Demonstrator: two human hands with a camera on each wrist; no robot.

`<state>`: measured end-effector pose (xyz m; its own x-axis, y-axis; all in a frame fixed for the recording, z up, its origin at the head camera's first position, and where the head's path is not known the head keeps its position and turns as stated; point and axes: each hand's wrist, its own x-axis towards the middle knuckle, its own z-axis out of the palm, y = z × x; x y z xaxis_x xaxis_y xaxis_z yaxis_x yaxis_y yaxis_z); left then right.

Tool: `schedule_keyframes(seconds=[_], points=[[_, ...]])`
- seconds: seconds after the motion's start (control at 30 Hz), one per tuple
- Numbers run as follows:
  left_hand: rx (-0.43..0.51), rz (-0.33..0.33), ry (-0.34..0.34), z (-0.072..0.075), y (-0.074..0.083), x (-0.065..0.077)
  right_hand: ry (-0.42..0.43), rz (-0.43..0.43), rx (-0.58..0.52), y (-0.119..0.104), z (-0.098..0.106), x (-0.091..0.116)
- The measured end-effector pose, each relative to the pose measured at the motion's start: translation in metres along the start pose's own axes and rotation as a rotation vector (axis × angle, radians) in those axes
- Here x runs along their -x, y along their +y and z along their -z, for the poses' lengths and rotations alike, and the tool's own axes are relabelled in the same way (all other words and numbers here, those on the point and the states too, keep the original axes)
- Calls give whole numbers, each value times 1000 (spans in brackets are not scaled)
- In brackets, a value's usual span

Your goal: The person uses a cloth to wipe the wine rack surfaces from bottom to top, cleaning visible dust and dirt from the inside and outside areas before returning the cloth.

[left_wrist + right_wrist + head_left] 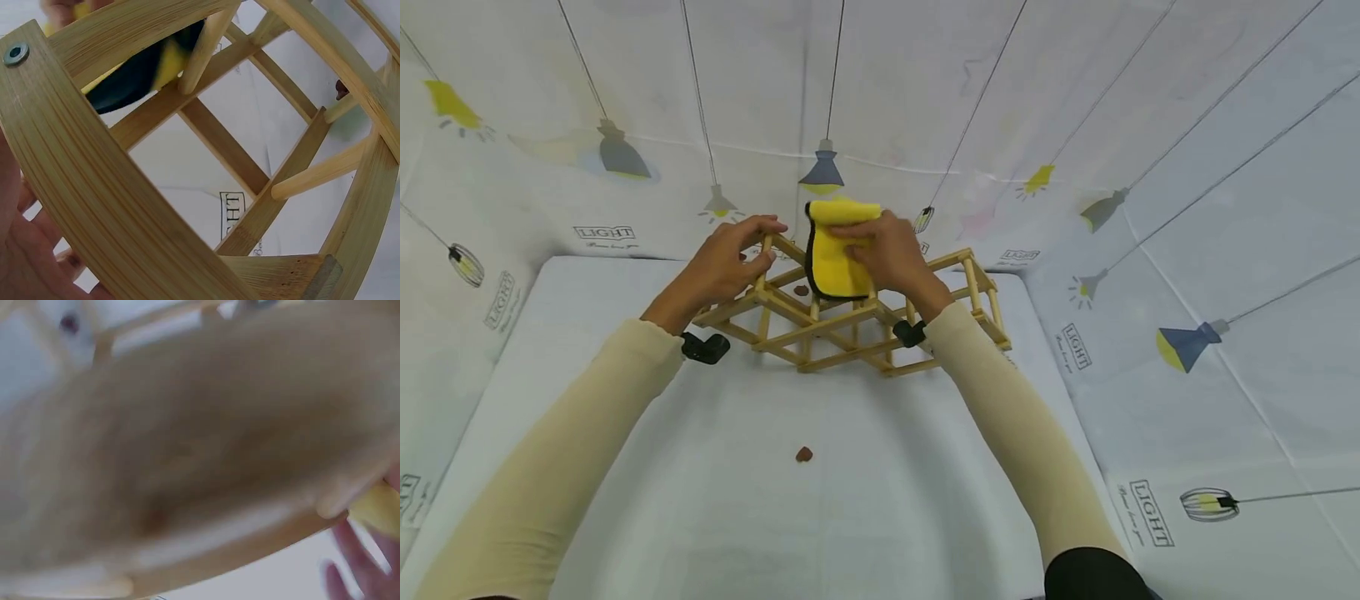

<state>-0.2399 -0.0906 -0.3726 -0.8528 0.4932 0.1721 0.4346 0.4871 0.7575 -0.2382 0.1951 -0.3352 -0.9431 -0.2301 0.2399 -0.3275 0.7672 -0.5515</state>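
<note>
A light wooden rack (850, 337), built of slats and round dowels, stands near the far edge of the white-covered table. My left hand (718, 262) grips its upper left corner, fingers and thumb around the frame; in the left wrist view a slat (106, 175) hides part of that hand. My right hand (891, 250) holds a yellow cloth (842, 258) with a black edge between thumb and fingers, over the rack's middle. In the right wrist view a blurred wooden part fills most of the picture, with the fingers (362, 562) and yellow cloth (381, 509) at the right.
A small brown piece (804, 454) lies on the white tabletop (737, 508) in front of the rack, and another brown piece (801, 291) shows through the frame. White sheeting (880, 83) printed with lamps rises behind the table and at both sides.
</note>
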Motion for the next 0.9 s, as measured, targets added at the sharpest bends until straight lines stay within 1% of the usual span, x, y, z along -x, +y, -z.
schedule_keyframes(seconds=[0.03,0.1,0.13,0.17,0.2,0.23,0.3,0.37,0.43,0.5,0.57,0.63,0.7,0.8,0.9], points=[[6,-5,-2,-1,1,-1,96,-9,-62,1,4,1],[20,-15,-9,-1,2,-2,319,-11,-192,1,15,3],[23,-16,-12,-1,2,-2,410,-9,-267,1,22,5],[22,-13,-13,-1,2,-2,470,-1,-313,1,31,7],[24,-13,-12,-1,3,-3,502,-12,-332,2,39,10],[23,-12,-12,-1,3,-3,506,-37,-335,3,48,13],[11,-9,-9,0,2,-2,454,-103,-324,8,62,22],[0,-6,-8,2,2,-2,360,-192,-295,15,70,32],[-8,-5,-6,3,1,-1,260,-273,-282,24,72,42],[-13,-1,-4,4,1,0,157,-314,-262,32,68,51],[-5,3,-5,4,0,1,62,-320,-241,37,59,58],[7,3,-3,4,-1,0,-30,-294,-229,41,50,63],[21,2,-3,3,-1,0,-104,-281,-228,42,42,64],[28,5,-1,2,-1,0,-199,-270,-229,43,38,60],[27,12,-1,2,-1,2,-279,-297,-252,43,38,53]])
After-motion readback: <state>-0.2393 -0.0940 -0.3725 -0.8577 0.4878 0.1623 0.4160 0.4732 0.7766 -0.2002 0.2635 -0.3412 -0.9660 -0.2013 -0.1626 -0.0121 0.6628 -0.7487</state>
